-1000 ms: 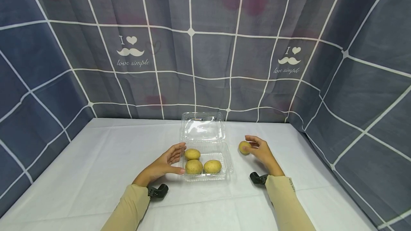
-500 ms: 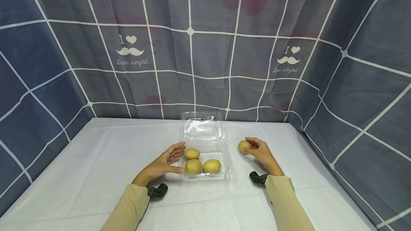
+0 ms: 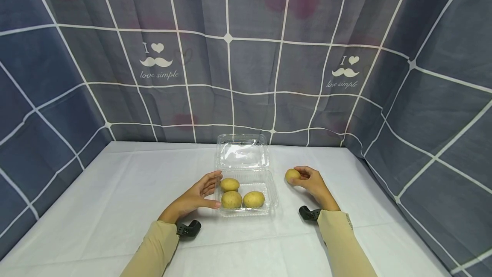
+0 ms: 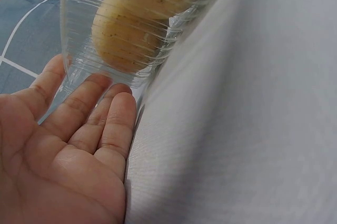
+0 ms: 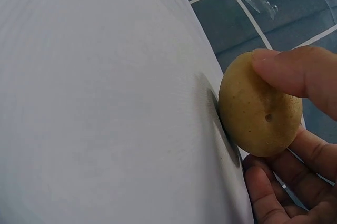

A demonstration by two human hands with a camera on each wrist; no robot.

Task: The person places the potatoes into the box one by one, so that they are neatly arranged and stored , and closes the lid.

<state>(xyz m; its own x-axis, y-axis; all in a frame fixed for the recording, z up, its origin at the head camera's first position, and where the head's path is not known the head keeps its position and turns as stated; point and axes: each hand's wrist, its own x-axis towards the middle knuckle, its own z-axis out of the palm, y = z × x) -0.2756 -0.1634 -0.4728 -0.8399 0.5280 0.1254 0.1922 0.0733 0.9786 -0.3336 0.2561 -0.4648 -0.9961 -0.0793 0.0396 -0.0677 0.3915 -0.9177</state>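
Observation:
A clear plastic clamshell container (image 3: 270, 183) stands on the table with its lid raised at the back. Inside its tray lie three potatoes: one at the back left (image 3: 229, 184), one at the front left (image 3: 232, 199) and one at the front right (image 3: 254, 199). My left hand (image 3: 197, 195) rests against the container's left side, thumb near the front corner; its fingers (image 4: 118, 121) look extended in the left wrist view. To the right of the container, my right hand (image 3: 313, 183) holds another potato (image 5: 258, 105) between thumb and fingers, low at the tabletop.
White cloth covers the table (image 3: 115, 200). A grey checked curtain (image 3: 253, 67) hangs along the back and both sides. Each wrist wears a small black camera, one on the left (image 3: 189, 228) and one on the right (image 3: 308, 213).
My right hand's upper fingers have come down slightly around the potato, which stays in nearly the same spot. My left hand and the container have not visibly moved.

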